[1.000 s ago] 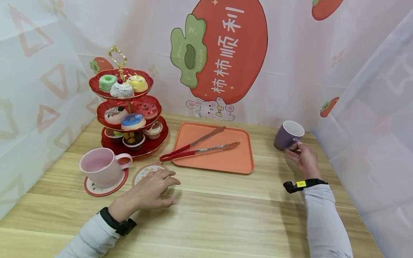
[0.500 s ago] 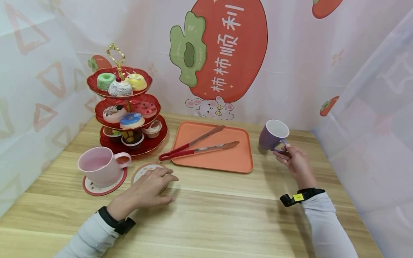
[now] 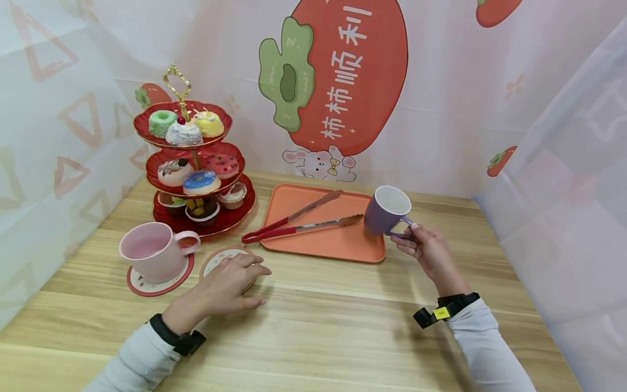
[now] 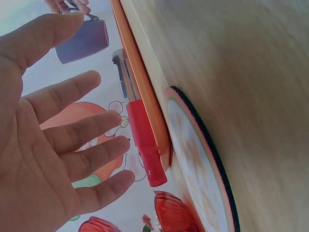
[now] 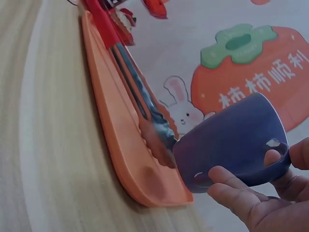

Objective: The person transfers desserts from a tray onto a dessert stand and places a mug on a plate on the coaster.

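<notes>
A purple mug hangs over the right end of the orange tray, slightly tilted. My right hand pinches it by the handle; in the right wrist view the mug is clear of the tray. My left hand hovers with loose, spread fingers above a round coaster and partly hides it. In the left wrist view the palm faces the camera, nothing in it, and the coaster lies just beyond the fingers. Red-handled tongs lie spread on the tray, handle end past its left edge.
At the back left stands a three-tier red stand with several cakes and doughnuts. A pink mug sits on a red-rimmed coaster at the left. Printed cloth walls the back and sides of the wooden table.
My right hand has carried the purple mug leftward from the table's right side to over the tray's right end. The left hand has barely moved.
</notes>
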The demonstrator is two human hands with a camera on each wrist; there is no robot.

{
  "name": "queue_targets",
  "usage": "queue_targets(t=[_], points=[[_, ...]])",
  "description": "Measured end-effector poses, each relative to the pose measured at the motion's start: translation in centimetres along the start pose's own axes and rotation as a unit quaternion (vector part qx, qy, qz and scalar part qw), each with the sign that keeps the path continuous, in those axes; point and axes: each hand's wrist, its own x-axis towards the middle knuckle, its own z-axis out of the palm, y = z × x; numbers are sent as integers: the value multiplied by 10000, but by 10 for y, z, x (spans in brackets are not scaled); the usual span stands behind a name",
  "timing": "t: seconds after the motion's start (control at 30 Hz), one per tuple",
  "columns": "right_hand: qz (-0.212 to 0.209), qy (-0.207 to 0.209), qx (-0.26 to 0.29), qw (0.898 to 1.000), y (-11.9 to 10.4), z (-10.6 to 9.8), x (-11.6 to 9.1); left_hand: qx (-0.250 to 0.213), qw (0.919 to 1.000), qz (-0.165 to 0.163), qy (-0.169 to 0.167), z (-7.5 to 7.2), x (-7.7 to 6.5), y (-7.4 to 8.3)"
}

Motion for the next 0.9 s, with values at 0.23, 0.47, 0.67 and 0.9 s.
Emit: queue_targets(t=[0.23,0.47,0.67,0.9], points=[[99,-103,-424,9990,5,17,-7,-140,9999,6,-64,0,2,1],[159,-487,-556,9971,8,35,-16,-173,9998,-52,-73,1,4,1],[212,-760,-650,9948,9,46,-21,-207,9998,-83,8,1,5,2],[378,-851,-757,9928,13,60,-24,-425,9990,-72,82,2,6,3]])
